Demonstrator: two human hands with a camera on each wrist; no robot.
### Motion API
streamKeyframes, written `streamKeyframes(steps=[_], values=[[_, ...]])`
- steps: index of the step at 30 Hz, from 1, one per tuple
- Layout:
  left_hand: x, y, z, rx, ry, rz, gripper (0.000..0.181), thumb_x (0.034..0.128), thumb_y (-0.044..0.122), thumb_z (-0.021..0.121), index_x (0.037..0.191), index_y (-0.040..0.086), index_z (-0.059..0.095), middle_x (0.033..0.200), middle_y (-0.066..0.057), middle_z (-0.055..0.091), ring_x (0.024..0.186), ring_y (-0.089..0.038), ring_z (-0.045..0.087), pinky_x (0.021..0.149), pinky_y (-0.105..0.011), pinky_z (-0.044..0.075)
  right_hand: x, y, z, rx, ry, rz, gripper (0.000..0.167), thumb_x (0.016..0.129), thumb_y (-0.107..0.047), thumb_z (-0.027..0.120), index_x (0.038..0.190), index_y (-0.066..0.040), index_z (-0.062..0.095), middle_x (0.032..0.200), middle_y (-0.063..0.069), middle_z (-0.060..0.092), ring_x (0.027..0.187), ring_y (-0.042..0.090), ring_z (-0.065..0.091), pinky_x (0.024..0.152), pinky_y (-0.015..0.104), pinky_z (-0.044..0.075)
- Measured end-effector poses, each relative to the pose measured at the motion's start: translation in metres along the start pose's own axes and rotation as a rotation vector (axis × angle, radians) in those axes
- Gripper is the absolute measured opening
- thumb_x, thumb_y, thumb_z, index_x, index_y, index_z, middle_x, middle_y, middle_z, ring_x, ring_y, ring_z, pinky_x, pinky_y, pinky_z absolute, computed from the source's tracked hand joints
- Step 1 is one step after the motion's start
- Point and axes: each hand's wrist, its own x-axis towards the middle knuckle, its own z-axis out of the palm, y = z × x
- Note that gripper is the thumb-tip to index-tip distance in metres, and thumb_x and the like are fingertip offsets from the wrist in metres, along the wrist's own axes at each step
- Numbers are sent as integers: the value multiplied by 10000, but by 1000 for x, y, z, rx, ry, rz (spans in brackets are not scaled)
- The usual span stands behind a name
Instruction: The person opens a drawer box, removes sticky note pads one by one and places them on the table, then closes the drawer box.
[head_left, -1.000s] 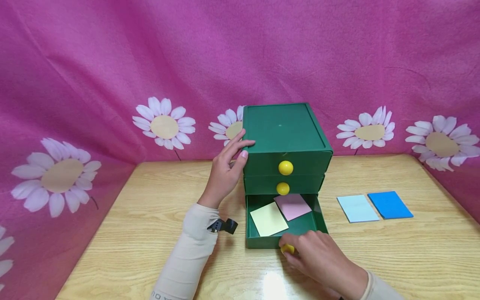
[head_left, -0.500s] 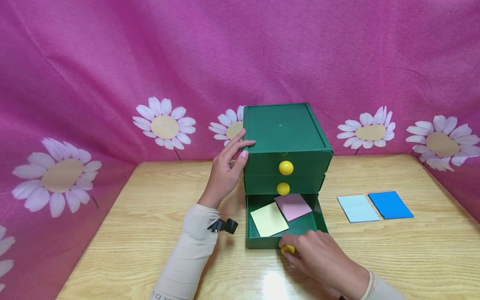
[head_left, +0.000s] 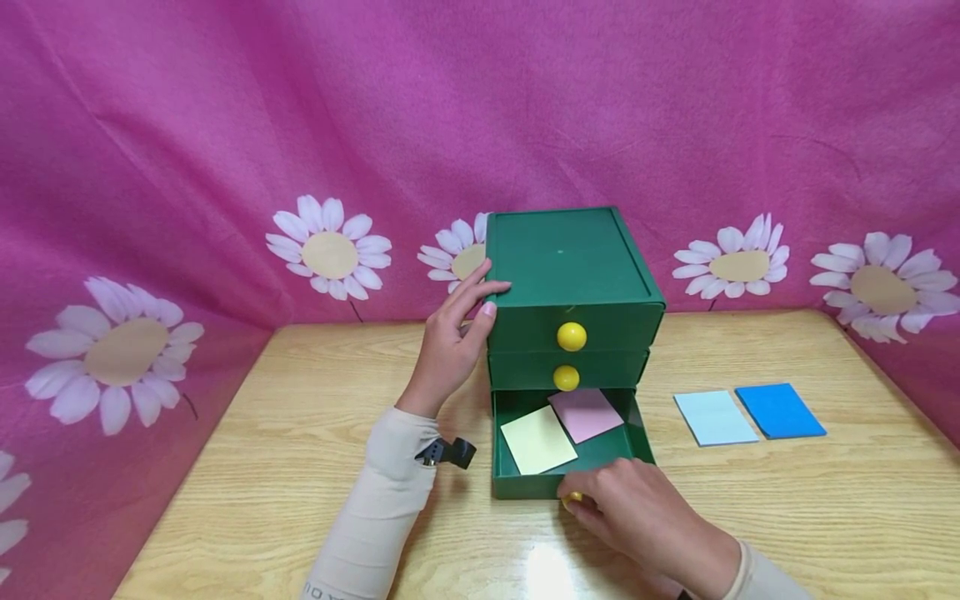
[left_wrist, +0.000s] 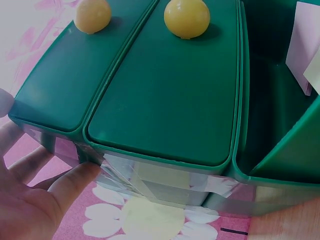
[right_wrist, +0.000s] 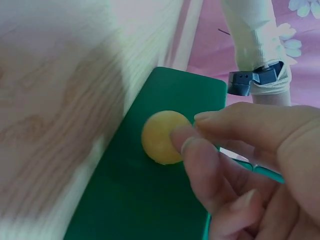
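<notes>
A green cabinet (head_left: 570,258) of stacked drawers stands on the table. Its bottom drawer (head_left: 600,462) is pulled out, with a pale yellow paper square (head_left: 538,440) and a pink one (head_left: 588,414) lying inside. My left hand (head_left: 446,350) rests against the cabinet's upper left side, fingertips over the top edge, fingers extended. At the bottom drawer's round yellow knob (right_wrist: 165,137), my right hand (head_left: 637,512) has curled fingers touching the knob's side. In the head view the hand covers most of that knob. The two upper drawers, with yellow knobs (head_left: 572,337), are closed.
To the right of the cabinet lie a light blue paper square (head_left: 716,417) and a darker blue pad (head_left: 780,410) on the wooden table (head_left: 300,433). Behind hangs a magenta cloth (head_left: 375,100) printed with white flowers. A black strap (head_left: 448,452) is on the left wrist.
My right fingers have shifted slightly and cover more of the bottom knob. The left hand, the drawer and the paper squares stay where they were.
</notes>
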Motion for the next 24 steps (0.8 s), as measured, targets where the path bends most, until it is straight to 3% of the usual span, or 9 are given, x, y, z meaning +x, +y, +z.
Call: streamKeyframes(steps=[3,12,24], values=[[0,3,0,-7,0,0,314,1000,96,458,1275,33,596,1517,-109,376,1402,-211,333,952,-462,483,0,-2,-3,-14,32,10,67,814,-194,762,861,-237,740,706,-240,588,612,-48,482,558,219,449],[2,-29,2,18,1,22,315,1019,234,459,1297,208,605,1530,59,362,1393,-72,314,929,-399,503,5,-3,-13,-58,179,-10,109,789,-173,774,833,-254,716,679,-254,561,630,-43,528,516,215,431],[2,-32,2,17,6,34,308,1015,252,464,1285,230,612,1524,78,371,1385,-58,327,905,-330,515,16,-1,-16,-62,171,-9,85,794,-187,772,855,-208,717,626,-221,535,539,-56,433,459,188,356]])
